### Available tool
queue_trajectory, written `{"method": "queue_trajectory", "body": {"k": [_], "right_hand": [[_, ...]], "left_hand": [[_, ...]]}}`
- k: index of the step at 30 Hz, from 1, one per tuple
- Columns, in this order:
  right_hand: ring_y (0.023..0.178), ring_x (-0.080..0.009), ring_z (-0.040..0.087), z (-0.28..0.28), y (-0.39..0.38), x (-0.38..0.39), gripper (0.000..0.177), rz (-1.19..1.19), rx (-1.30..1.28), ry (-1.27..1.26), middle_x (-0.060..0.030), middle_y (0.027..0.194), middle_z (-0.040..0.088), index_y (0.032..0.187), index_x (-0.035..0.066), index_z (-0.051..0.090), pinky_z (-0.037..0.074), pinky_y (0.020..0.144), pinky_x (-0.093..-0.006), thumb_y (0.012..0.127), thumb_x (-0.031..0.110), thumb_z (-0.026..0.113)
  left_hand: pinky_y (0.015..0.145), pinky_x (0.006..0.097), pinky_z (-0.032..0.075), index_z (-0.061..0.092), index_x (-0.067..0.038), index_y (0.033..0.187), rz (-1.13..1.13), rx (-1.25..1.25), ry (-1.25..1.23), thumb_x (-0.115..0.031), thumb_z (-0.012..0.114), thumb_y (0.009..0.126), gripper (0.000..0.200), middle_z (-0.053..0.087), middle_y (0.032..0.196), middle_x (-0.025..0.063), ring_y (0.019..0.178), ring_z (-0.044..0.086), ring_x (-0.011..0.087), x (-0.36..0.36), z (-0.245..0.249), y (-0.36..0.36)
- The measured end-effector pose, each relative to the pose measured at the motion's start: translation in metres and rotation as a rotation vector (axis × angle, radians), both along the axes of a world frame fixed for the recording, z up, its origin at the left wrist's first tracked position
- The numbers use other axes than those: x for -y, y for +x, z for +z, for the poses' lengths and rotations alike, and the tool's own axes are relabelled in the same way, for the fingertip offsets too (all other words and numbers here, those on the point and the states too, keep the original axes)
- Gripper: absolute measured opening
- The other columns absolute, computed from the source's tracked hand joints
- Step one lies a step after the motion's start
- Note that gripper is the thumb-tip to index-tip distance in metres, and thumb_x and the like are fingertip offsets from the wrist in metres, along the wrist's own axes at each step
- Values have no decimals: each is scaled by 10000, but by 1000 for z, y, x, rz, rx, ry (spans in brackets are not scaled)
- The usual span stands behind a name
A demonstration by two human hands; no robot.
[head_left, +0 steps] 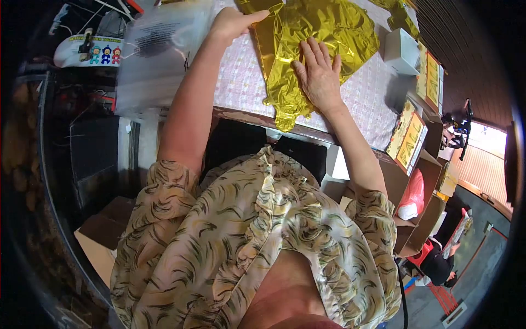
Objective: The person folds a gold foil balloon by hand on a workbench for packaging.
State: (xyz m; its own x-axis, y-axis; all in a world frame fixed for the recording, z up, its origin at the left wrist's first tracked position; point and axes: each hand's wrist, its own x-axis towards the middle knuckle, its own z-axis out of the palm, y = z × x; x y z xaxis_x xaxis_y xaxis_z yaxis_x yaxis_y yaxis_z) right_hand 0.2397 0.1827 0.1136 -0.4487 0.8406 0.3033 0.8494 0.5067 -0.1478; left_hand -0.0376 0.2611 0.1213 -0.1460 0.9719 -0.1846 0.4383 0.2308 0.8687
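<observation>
A crinkled gold foil sheet (339, 33) lies over the front part of a table with a pink and white checked cloth (235, 82). My right hand (319, 79) rests flat on the foil with its fingers spread. At the foil's left edge is my left hand (233, 24), its thumb stretched over the foil and the other fingers curled, closed on the foil's edge. The narrow lower end of the foil reaches the table's front edge.
Clear plastic bags (156, 60) hang at the table's left. To the right are a white box (401, 51), yellow printed signs (411, 137) and open cardboard boxes (424, 192). A person in dark clothes (435, 263) is far off at the lower right.
</observation>
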Motion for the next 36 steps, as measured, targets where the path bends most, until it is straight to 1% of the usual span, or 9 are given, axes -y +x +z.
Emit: {"method": "queue_trajectory", "body": {"k": [3, 9, 10, 12, 14, 16, 18, 19, 36], "right_hand": [[1483, -337, 352, -1, 1, 0, 580, -4, 0, 0, -119, 1593, 414, 1518, 112, 448, 227, 1168, -643, 1034, 418, 539], [1480, -349, 357, 1, 1, 0, 574, 4, -12, -3, -122, 1591, 418, 1517, 107, 446, 228, 1169, -642, 1037, 408, 537], [1478, -351, 359, 0, 1, 1, 574, 4, -11, -5, -124, 1591, 417, 1518, 107, 445, 229, 1168, -643, 1037, 406, 537], [1477, -353, 362, 1, 0, 0, 573, -2, -12, -4, -125, 1592, 416, 1519, 107, 444, 229, 1168, -644, 1037, 403, 538], [1474, -357, 366, 1, 1, 1, 569, 0, -3, -8, -130, 1595, 410, 1517, 102, 444, 230, 1168, -649, 1039, 397, 537], [1474, -359, 366, 1, 1, 1, 568, 3, -7, -14, -131, 1596, 408, 1517, 100, 442, 230, 1168, -652, 1040, 394, 536], [1474, -360, 366, 2, 1, 0, 567, 3, -15, -18, -132, 1598, 406, 1517, 98, 441, 229, 1168, -656, 1041, 391, 536], [1475, -360, 364, 2, 0, 1, 565, 0, -17, -25, -132, 1599, 404, 1516, 97, 441, 226, 1169, -657, 1042, 389, 535], [1484, -360, 355, 6, 3, 0, 548, 7, -77, -72, -125, 1589, 424, 1510, 92, 455, 187, 1191, -640, 1043, 364, 544]], "left_hand": [[513, 277, 350, 716, -51, 764, -18, 54, -37, -546, 821, 796, 508, 554, 622, -17, 540, 453, 92, -1, -2, 2], [684, 334, 523, 739, -11, 939, -36, -74, 332, -265, 803, 858, 275, 684, 747, 46, 720, 684, 201, -2, -3, 21], [802, 380, 526, 694, -31, 1100, 145, -192, 674, -152, 778, 818, 318, 688, 937, 113, 889, 660, 289, 13, 20, 37], [920, 425, 529, 650, -51, 1261, 326, -307, 1018, -39, 754, 777, 495, 692, 1127, 181, 1059, 636, 378, 12, 28, 44], [932, 433, 524, 716, -45, 1106, -202, -536, 695, -23, 683, 813, 296, 692, 1059, 189, 1019, 635, 402, -5, 14, 40], [954, 421, 521, 747, -34, 1044, -211, -512, 605, -70, 655, 856, 213, 709, 1085, 183, 1049, 649, 378, -17, 3, 46], [838, 381, 557, 737, -24, 1014, -276, -456, 862, -132, 727, 878, 173, 723, 974, 102, 930, 713, 304, -27, -16, 46], [863, 407, 559, 735, -34, 1033, -264, -440, 816, -56, 673, 887, 160, 690, 1093, 125, 974, 679, 358, -27, -21, 48], [900, 415, 540, 724, -63, 1093, -280, -444, 821, -93, 663, 905, 200, 674, 1060, 113, 1014, 657, 338, -18, -15, 49]]}}
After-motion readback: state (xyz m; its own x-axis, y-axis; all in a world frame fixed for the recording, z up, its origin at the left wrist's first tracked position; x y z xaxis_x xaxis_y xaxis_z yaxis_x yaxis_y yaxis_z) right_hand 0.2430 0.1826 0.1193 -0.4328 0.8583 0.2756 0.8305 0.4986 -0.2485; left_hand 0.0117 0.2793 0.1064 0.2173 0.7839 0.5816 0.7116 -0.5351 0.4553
